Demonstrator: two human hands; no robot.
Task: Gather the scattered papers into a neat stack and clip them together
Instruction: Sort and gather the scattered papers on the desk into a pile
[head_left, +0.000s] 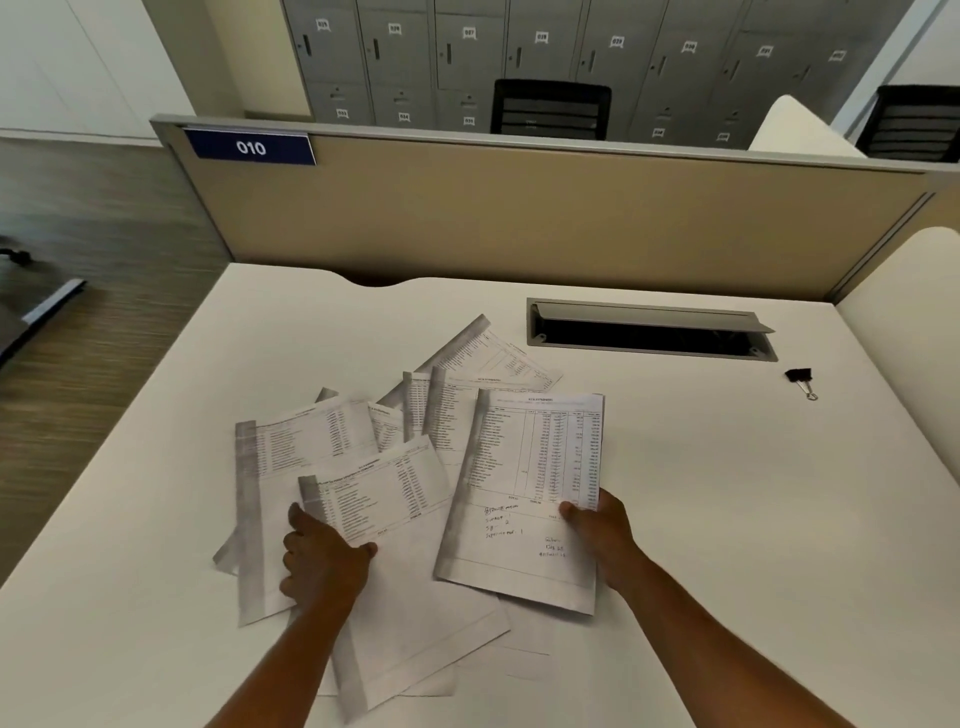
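Blue plate (250, 147) on the partition reads "010" (locker tags, sheet print too blurred to read).

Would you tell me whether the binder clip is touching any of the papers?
Apart: the head view shows bare desk between the binder clip and the papers.

Bare white desk (727, 519) lies open between the fanned papers (415, 467) and the binder clip (800, 378). Behind, the open cable tray (649, 335) interrupts the surface and the beige partition (519, 223) walls the far edge.
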